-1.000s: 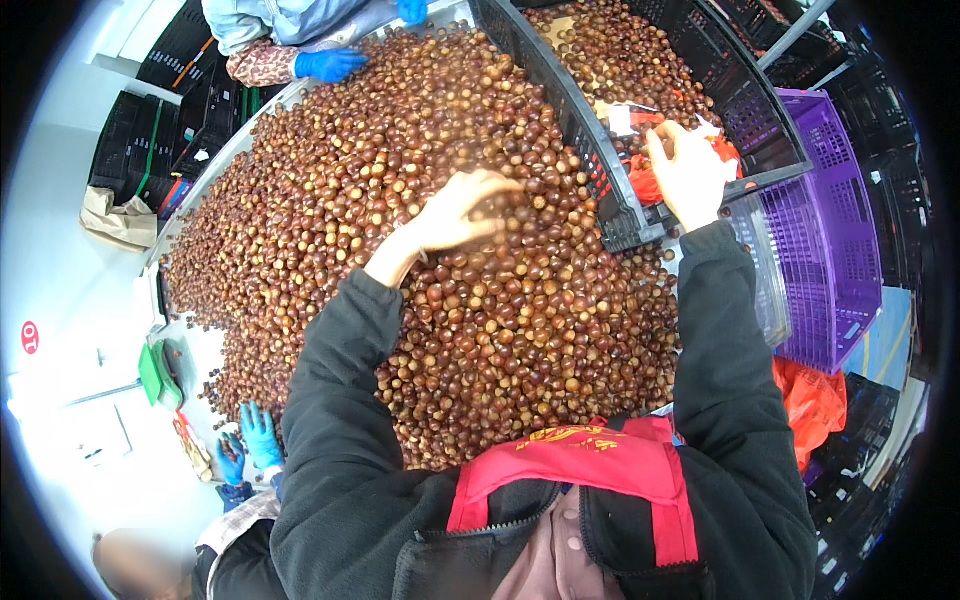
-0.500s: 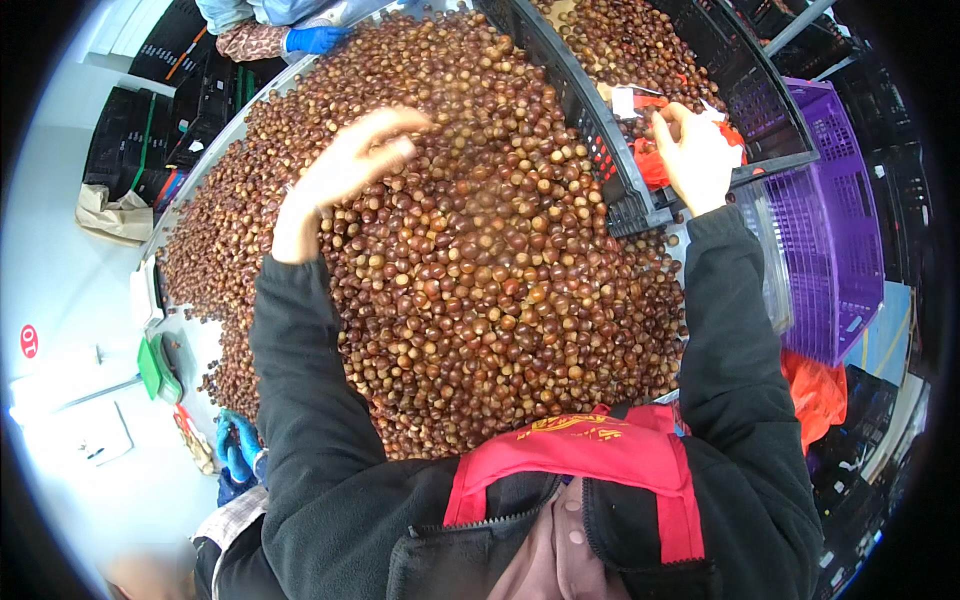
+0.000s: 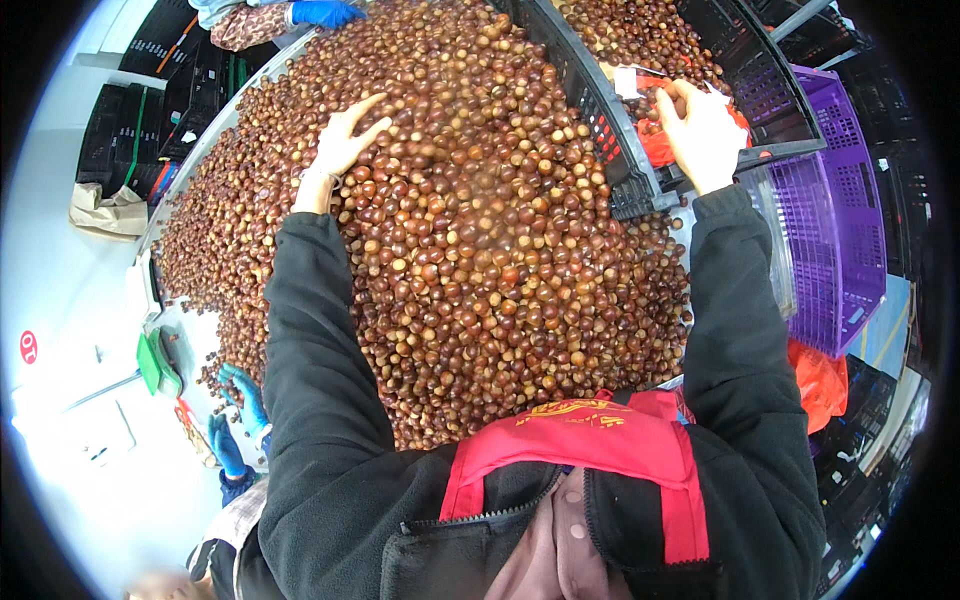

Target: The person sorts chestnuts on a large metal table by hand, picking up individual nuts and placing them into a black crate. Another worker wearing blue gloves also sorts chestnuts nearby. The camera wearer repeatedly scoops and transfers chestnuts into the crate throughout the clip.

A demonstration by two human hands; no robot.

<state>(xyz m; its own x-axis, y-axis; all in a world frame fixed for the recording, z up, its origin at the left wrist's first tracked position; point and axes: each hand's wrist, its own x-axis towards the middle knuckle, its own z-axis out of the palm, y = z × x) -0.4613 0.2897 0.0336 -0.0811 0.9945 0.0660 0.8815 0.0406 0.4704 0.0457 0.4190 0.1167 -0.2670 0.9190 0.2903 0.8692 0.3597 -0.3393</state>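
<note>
A broad heap of glossy brown chestnuts (image 3: 480, 270) covers the table in front of me. Over its far left part is my left hand (image 3: 343, 150), thumb and fingers apart with nothing in them; whether the fingertips touch the chestnuts I cannot tell. My right hand (image 3: 703, 140) reaches over the near rim of a black slatted crate (image 3: 590, 100), its fingers curled. Beside these fingers are a crumpled red bag (image 3: 655, 148) and a white tag (image 3: 626, 82). What the curled fingers hold is hidden. More chestnuts (image 3: 640, 35) lie in the crate.
A purple crate (image 3: 830, 200) stands to the right, above an orange-red bag (image 3: 818, 385). Blue-gloved hands of other people are at the far edge (image 3: 328, 13) and lower left (image 3: 243, 395). A green scoop-like thing (image 3: 155, 362) lies on the left, below a brown paper bag (image 3: 108, 212).
My left hand has drawn back slightly to the left and its fingers now show sharply. My right hand stays by the red bag. The gloved hands at lower left have moved apart.
</note>
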